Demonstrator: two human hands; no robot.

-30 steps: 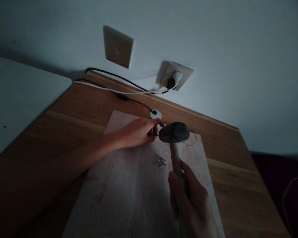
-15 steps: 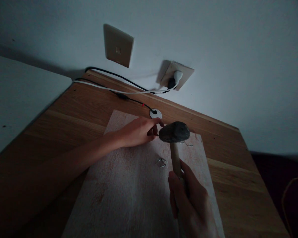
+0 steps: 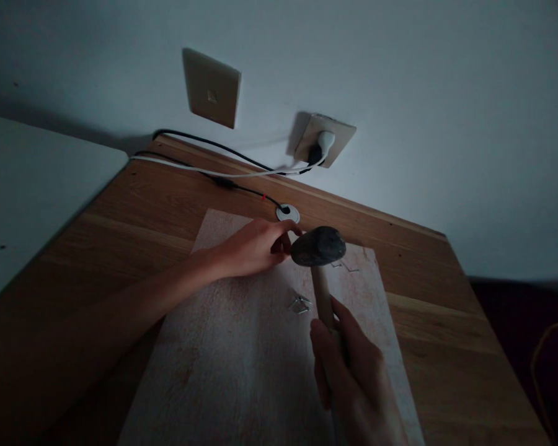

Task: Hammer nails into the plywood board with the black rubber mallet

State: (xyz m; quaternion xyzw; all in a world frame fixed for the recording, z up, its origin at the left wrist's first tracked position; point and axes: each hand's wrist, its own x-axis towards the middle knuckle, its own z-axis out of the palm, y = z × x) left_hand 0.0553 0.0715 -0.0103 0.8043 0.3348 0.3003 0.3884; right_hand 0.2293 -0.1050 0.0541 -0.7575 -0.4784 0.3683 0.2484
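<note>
My right hand [image 3: 353,371] is wrapped around the wooden handle of a hammer [image 3: 318,246] with a dark, rounded head. The head hangs over the far part of a whitish, worn board [image 3: 242,365], right beside the fingertips of my left hand [image 3: 260,244]. Thumb and index finger of the left hand are pinched together around what looks like a nail, mostly hidden behind the hammer head. A small cluster of loose nails [image 3: 301,304] lies mid-board. A couple more nails [image 3: 351,267] lie near its far right corner.
Beneath the board is a wooden desk [image 3: 437,322]. Black and white cables [image 3: 227,173] run along its back edge to a wall socket [image 3: 325,141], and one enters a round cable grommet [image 3: 287,214]. A wall plate [image 3: 211,88] is higher up; a white panel [image 3: 41,186] borders the left.
The view has shifted slightly, so most things appear a little further left. The hammer head sits marginally closer over the left fingertips. Both grips are the same.
</note>
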